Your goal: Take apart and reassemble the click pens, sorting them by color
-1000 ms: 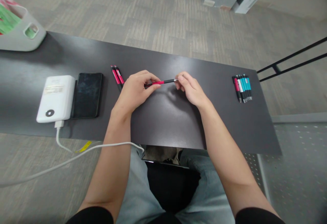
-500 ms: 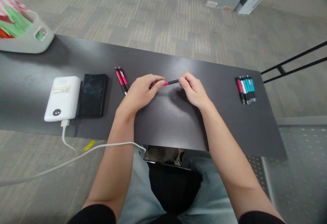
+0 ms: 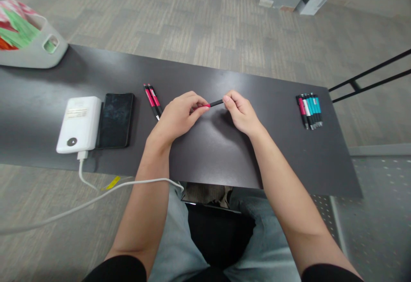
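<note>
The left hand [image 3: 183, 112] had its thumb and fingers pinched on the red end of a red-and-black pen [image 3: 216, 103], which spanned the gap between both hands above the dark table [image 3: 218, 162]. The right hand [image 3: 240, 112] pinched the black end, though its fingertips seemed to hide the very tip. Two red pens [image 3: 152, 97] lay just beside the left hand; a row of pens [image 3: 308, 110] lay well to the right.

Pen grip [image 3: 216, 103] matt; tabletop [image 3: 212, 157] smooth, semi-gloss; phone [image 3: 115, 120] glossy.
</note>
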Demonstrator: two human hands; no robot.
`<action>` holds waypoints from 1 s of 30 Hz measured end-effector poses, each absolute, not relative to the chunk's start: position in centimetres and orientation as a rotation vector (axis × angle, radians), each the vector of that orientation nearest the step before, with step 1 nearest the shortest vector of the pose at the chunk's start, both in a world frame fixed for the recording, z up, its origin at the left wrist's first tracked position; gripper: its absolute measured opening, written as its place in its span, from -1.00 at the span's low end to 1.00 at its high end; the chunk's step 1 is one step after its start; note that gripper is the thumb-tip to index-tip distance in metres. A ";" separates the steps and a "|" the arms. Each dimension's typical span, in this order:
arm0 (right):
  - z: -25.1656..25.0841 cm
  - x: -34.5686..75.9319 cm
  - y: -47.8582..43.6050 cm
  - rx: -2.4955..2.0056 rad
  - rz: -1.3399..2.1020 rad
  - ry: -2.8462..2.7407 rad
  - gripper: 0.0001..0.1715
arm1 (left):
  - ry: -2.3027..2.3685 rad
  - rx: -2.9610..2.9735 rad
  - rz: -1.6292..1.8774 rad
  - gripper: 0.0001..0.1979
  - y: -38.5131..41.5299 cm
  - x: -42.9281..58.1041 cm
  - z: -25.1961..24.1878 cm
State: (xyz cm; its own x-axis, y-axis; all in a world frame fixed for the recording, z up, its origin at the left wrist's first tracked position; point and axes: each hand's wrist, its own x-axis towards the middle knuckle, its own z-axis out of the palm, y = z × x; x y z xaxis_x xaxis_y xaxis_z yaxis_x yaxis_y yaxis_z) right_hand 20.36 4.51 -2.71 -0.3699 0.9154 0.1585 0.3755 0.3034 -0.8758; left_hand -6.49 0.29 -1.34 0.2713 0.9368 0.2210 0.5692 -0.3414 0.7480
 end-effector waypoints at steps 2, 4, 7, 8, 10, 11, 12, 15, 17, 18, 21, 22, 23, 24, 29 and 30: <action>-2.6 20.5 4.5 -1.144 1.005 -1.895 -0.09 | 1.315 2.005 0.865 -0.69 0.4 -6.6 -1.5; -2.5 20.5 4.5 -1.134 1.008 -1.913 -0.11 | 1.311 2.019 0.837 -0.66 0.5 -6.6 -1.5; -2.3 20.5 4.5 -1.123 1.019 -1.946 -0.10 | 1.345 2.058 0.841 -0.68 0.4 -6.5 -1.3; -2.3 20.4 4.5 -1.115 1.028 -1.955 -0.09 | 1.357 2.075 0.857 -0.69 0.4 -6.5 -1.2; -2.2 20.3 4.4 -1.096 1.050 -1.962 -0.07 | 1.385 2.113 0.886 -0.70 0.3 -6.4 -1.1; -2.1 20.2 4.4 -1.089 1.060 -1.959 -0.06 | 1.400 2.134 0.895 -0.70 0.3 -6.3 -1.2; -2.1 20.1 4.3 -1.082 1.071 -1.953 -0.05 | 1.415 2.156 0.902 -0.70 0.3 -6.3 -1.2; -2.2 20.0 4.3 -1.065 1.091 -1.932 -0.07 | 1.448 2.219 0.930 -0.68 0.4 -6.3 -1.6; -2.4 19.9 4.3 -1.051 1.098 -1.925 -0.11 | 1.455 2.246 0.956 -0.69 0.4 -6.3 -1.8; -2.5 19.9 4.4 -1.051 1.100 -1.920 -0.13 | 1.454 2.251 0.967 -0.70 0.5 -6.3 -1.9; -2.9 19.9 4.4 -1.078 1.103 -1.875 -0.17 | 1.436 2.236 1.009 -0.76 0.5 -6.1 -1.9; -2.9 19.9 4.4 -1.086 1.109 -1.858 -0.18 | 1.429 2.225 1.026 -0.77 0.5 -5.9 -1.9; -2.9 19.9 4.4 -1.085 1.118 -1.847 -0.19 | 1.422 2.212 1.039 -0.79 0.5 -5.8 -1.8; -2.9 20.0 4.4 -1.078 1.131 -1.842 -0.19 | 1.414 2.200 1.050 -0.81 0.5 -5.6 -1.8; -2.9 20.5 4.9 -1.051 1.100 -1.799 -0.20 | 1.421 2.145 1.148 -0.68 1.0 -5.5 -1.7; -3.0 20.9 5.0 -1.066 1.056 -1.762 -0.21 | 1.456 2.120 1.199 -0.58 1.1 -5.6 -1.7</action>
State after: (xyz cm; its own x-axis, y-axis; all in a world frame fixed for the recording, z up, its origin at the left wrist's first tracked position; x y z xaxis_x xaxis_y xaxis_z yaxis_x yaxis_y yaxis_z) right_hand 20.95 4.98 -2.95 -0.3208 0.9240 0.2081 0.2522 0.2951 -0.9216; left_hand -5.59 1.13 -1.72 0.1368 0.8754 0.4636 0.6227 -0.4399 0.6470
